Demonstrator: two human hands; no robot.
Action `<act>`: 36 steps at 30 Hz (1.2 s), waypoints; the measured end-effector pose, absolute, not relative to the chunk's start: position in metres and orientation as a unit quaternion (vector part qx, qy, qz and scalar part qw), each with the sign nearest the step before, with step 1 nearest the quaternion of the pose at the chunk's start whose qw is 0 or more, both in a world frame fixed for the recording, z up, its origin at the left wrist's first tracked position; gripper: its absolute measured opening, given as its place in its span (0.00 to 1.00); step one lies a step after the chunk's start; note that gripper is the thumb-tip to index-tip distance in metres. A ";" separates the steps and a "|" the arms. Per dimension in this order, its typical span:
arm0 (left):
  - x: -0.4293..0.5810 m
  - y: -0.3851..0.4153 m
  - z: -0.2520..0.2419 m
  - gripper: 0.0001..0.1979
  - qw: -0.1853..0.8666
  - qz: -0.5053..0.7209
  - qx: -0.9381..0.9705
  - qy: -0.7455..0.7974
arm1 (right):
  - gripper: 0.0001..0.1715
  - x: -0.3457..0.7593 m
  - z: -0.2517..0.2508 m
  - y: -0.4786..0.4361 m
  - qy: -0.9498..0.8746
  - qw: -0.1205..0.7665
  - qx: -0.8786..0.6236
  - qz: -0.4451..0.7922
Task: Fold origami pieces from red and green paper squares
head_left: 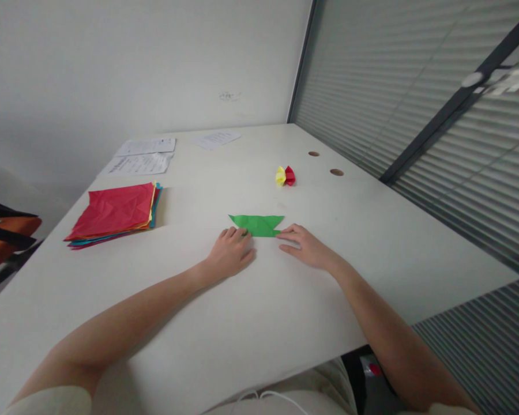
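A folded green paper (260,225) lies flat on the white table (259,300) in front of me, with pointed ends at its upper left and upper right. My left hand (230,252) rests on its lower left part, the fingers bent and close together, pressing the paper to the table. At the lower right corner, my right hand (305,246) touches the paper with its fingertips; its thumb is apart from the fingers and nothing is gripped between them.
A stack of coloured paper sheets (119,208), red on top, lies at the left. Behind are printed papers (142,163). A yellow and red folded paper piece (285,176) sits beyond the green paper. Two round holes pierce the tabletop near the blinds (372,86).
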State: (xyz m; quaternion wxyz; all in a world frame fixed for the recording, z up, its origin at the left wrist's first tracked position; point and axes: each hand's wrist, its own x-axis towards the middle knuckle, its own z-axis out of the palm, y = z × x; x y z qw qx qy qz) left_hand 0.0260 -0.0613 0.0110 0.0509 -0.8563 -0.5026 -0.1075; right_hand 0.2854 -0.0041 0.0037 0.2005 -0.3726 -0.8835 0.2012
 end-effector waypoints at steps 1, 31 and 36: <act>0.026 -0.061 0.011 0.18 0.047 -0.110 -0.856 -0.503 | 0.18 0.286 0.003 -0.004 -0.883 0.201 -0.373 0.202; 0.026 -0.061 0.010 0.18 0.058 -0.109 -0.856 -0.503 | 0.18 0.284 0.006 -0.005 -0.883 0.200 -0.373 0.202; 0.026 -0.061 0.010 0.18 0.065 -0.105 -0.856 -0.502 | 0.18 0.285 0.003 -0.004 -0.883 0.202 -0.371 0.203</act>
